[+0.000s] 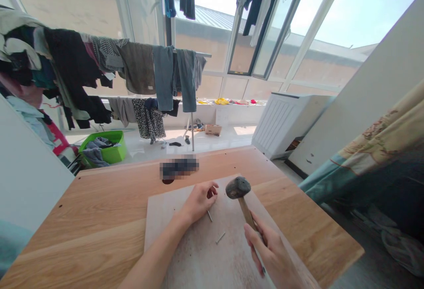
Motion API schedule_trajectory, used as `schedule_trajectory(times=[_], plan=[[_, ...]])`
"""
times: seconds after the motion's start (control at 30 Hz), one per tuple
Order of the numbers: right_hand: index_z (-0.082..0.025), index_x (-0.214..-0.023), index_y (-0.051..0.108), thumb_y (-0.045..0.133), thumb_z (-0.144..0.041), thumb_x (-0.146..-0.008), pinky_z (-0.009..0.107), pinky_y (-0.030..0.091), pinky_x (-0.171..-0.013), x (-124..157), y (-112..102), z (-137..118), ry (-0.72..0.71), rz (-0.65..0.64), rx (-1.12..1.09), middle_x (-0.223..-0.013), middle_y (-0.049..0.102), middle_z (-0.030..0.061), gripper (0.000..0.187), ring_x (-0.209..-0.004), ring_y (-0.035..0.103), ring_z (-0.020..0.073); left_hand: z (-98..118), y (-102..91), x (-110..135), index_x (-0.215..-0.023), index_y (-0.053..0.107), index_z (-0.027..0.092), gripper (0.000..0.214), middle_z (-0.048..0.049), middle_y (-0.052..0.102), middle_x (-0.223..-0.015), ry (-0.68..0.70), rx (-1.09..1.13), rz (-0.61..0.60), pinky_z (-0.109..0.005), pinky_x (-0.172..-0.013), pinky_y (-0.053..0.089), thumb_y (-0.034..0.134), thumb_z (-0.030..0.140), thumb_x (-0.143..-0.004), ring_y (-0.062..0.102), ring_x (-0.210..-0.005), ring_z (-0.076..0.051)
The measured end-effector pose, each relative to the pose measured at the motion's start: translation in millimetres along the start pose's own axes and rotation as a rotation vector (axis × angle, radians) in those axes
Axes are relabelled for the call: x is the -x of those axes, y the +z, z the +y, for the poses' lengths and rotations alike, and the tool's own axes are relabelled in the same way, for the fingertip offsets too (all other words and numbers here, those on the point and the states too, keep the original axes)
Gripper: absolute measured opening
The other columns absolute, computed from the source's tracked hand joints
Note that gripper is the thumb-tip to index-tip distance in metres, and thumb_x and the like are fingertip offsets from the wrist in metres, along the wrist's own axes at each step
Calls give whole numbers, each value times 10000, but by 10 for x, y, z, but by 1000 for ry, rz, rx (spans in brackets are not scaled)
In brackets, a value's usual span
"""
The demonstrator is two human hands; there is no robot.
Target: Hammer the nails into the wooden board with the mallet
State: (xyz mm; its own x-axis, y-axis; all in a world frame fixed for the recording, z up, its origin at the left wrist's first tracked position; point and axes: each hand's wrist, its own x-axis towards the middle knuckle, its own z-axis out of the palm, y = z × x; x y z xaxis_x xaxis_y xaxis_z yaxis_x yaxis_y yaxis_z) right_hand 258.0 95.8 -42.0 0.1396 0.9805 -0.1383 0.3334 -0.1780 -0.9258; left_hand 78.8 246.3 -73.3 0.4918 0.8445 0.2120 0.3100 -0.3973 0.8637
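My right hand (270, 249) is wrapped round the wooden handle of a hammer (239, 192), whose dark head is raised over a pale board (198, 253) lying on the wooden table (99, 218). My left hand (200, 200) rests on the board just left of the hammer head, fingers curled together in a pinch; what they hold is hidden. One nail (210, 215) lies by the left hand's heel. Another nail (220, 238) lies loose on the board between my hands.
A blurred dark object (179, 167) sits at the table's far edge. Beyond are a laundry rack with hanging clothes (139, 73), a green basket (107, 148), a white cabinet (285, 121) and patterned fabric (380, 148) at the right.
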Motion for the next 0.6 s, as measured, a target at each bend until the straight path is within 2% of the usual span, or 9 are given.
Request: schedule_trajectory(times=[0.1,0.2,0.4,0.6], plan=[[-127,-1300,559,493,-615,-909,192,281,-316,-76,65,-112,-10,14,-40,-631,434,-102,629,-306,392,58,7,4,-3,-1040,687,153,266,-13,720,-813,-8,-13,12,-240,-706,498,580,82,-806,635,-698,-135],[-137,-1337,552,492,-580,-932,190,300,-319,-117,135,-103,-33,11,-43,-630,459,-94,603,-312,406,61,8,9,-9,-1064,695,170,296,0,718,-806,-7,-18,4,-236,-702,502,579,81,-806,634,-694,-133],[-123,-1380,590,490,-523,-947,194,317,-316,-106,186,-14,-23,-22,67,-583,525,-65,598,-305,428,75,-16,5,-11,-1217,661,180,524,23,702,-801,24,7,-5,-211,-662,481,554,0,-736,610,-688,-122],[-107,-1427,566,476,-550,-948,199,336,-328,-63,196,18,-28,-9,68,-546,492,-81,659,-300,419,79,-8,6,-19,-1212,636,172,496,13,700,-831,4,6,-30,-224,-687,487,550,16,-748,612,-702,-126]])
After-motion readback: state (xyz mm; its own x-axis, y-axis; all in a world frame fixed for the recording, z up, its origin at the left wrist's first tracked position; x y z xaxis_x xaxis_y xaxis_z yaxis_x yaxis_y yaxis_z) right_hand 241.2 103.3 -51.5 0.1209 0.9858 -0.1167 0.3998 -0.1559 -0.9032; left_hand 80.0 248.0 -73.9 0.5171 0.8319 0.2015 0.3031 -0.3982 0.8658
